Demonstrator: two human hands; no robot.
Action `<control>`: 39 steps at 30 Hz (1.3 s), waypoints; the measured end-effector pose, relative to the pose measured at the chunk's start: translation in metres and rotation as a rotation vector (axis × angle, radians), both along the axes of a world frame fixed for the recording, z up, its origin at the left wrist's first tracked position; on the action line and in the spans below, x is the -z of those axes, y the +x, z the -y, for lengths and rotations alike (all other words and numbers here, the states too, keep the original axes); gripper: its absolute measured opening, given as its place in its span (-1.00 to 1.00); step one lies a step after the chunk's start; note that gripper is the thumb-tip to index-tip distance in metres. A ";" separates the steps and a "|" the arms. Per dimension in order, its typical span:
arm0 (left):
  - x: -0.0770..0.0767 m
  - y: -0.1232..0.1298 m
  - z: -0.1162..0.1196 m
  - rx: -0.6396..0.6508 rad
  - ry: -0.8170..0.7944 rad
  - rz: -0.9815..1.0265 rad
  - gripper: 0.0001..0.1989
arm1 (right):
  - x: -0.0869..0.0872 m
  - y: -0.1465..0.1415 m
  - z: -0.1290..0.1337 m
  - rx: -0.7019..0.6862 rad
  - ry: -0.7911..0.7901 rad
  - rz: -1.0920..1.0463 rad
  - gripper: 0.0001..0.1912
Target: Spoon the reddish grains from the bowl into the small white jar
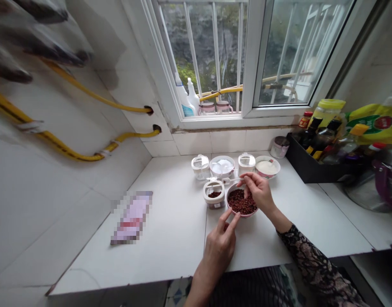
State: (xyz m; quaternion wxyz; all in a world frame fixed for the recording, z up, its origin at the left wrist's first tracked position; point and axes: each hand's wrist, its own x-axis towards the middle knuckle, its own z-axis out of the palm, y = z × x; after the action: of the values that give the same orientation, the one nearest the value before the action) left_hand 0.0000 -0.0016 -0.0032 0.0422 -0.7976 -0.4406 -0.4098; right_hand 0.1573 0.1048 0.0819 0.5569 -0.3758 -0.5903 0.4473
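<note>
"What's that left hand (220,245) doing nearest us?"

"Its index and middle fingers sit slightly apart at the near rim of the pink bowl (246,215), not clamped on it. I'd say they steady it. The bowl stands on the worktop (170,230), holding dark red grains (240,204)."

"And the right hand (259,192)?"

"Thumb and fingers are pinched together on a small white spoon (229,181), above the bowl's far side. Its head points left, toward the square jar (214,204), which has some of the same grains inside. The jar stands just beside the bowl, probably so the reach between them stays short."

"Behind those?"

"A row: left jar (200,172), left bowl (221,175) of white stuff, right jar (247,165), right bowl (269,175) of paler stuff. Each jar is next to a bowl, perhaps as a pair."

"Where's the room?"

"Nearest, a bare strip runs from the pink bowl to the worktop's front edge. Leftward it's wide open as far as the purple packet (132,217). Rightward there's a clear stretch, then the pot (362,194) and the black bin (306,168). Farthest, the back row and tiled wall (196,143) leave little space."
</note>
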 end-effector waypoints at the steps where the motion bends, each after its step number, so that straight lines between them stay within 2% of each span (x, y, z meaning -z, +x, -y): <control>1: 0.000 0.000 0.000 -0.001 0.003 -0.001 -0.37 | 0.001 -0.004 0.004 0.005 0.070 0.064 -0.74; 5: 0.001 0.000 0.000 -0.007 0.010 -0.002 -0.36 | 0.005 -0.010 0.014 -0.029 0.401 0.371 -0.80; 7: 0.000 0.000 0.000 -0.003 0.002 -0.003 -0.35 | 0.005 -0.008 0.015 -0.022 0.458 0.421 -0.79; 13: -0.002 0.000 0.001 -0.001 -0.016 0.006 -0.32 | 0.003 0.013 0.002 0.061 0.246 0.314 -0.78; 16: -0.002 0.000 0.002 -0.010 -0.027 -0.002 -0.33 | 0.005 0.022 -0.007 0.091 0.184 0.352 -0.77; 19: -0.003 0.000 0.002 -0.012 -0.018 -0.003 -0.34 | 0.009 0.025 -0.011 0.110 0.194 0.450 -0.77; 23: -0.003 -0.001 0.002 -0.005 -0.011 -0.009 -0.35 | 0.013 0.017 -0.008 0.034 0.185 0.496 -0.78; 32: -0.002 -0.002 0.002 -0.017 -0.019 -0.021 -0.37 | 0.014 0.021 -0.013 -0.047 -0.057 0.245 -0.76; 39: -0.002 -0.001 0.002 -0.006 -0.015 -0.014 -0.36 | 0.011 0.014 -0.006 -0.110 -0.014 0.338 -0.82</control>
State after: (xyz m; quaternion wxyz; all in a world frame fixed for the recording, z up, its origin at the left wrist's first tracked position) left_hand -0.0012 -0.0032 -0.0014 0.0406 -0.7994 -0.4457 -0.4008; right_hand 0.1718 0.1105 0.0713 0.4220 -0.4166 -0.6921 0.4116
